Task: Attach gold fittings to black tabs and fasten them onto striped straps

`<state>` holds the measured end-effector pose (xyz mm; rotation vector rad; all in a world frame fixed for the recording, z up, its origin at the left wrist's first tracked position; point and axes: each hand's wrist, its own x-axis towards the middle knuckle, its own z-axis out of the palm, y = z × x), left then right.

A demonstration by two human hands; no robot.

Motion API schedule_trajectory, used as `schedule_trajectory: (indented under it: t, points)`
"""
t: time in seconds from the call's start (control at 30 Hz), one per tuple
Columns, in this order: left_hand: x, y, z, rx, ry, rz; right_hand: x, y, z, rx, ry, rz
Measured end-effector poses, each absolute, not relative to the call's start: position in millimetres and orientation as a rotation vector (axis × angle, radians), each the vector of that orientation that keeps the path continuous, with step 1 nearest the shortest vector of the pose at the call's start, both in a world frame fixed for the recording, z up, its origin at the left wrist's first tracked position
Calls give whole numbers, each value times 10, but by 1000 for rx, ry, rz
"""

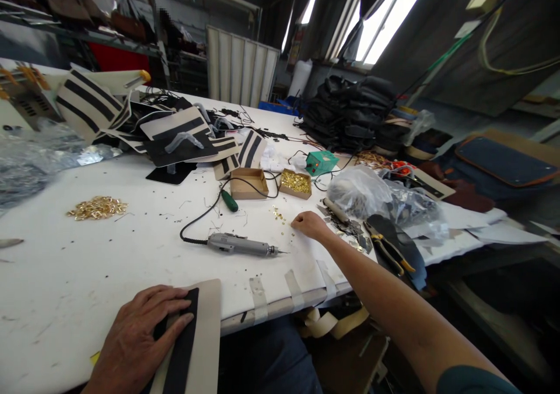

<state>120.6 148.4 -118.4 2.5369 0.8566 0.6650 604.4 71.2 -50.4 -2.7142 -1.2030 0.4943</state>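
Note:
My left hand (144,330) lies with its fingers stretched flat on a beige panel with black stripes (209,324), at the table's front edge. Farther forward, my right hand (310,225) is low over the white table with its fingertips pressed together. What they hold, if anything, is too small to make out. Small loose gold pieces (278,213) lie just left of those fingertips. Between the hands rests a grey electric screwdriver (238,245), its bit pointing right. Behind the loose pieces stands a small box of gold pieces (296,184), beside an open cardboard box (249,185).
A green-handled tool (229,201) and a pile of gold fittings (98,207) lie to the left. Striped panels (177,129) are heaped behind. A green power box (321,162), plastic bags (361,190) and yellow-handled pliers (389,248) are on the right. Black bags (350,111) are stacked farther back.

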Motion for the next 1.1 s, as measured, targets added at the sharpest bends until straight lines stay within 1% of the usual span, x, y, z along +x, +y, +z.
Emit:
schedule_trajectory:
  t: [0.23,0.53,0.8,1.1]
  points:
    - [1211,1488,-1167,2537,837,675,6003,650,-468,-2695,-1224,418]
    - [1226,1487,-1173,2513,827,689,6242,408,-376,-2717,-1351,370]
    - [1213,1487,-1170,2520,820,688,6122,279,-412,-2744,-1455,269]
    - [1210,1491,-1190,2522,819,676,6162,291,-320,-2717,-1462,382]
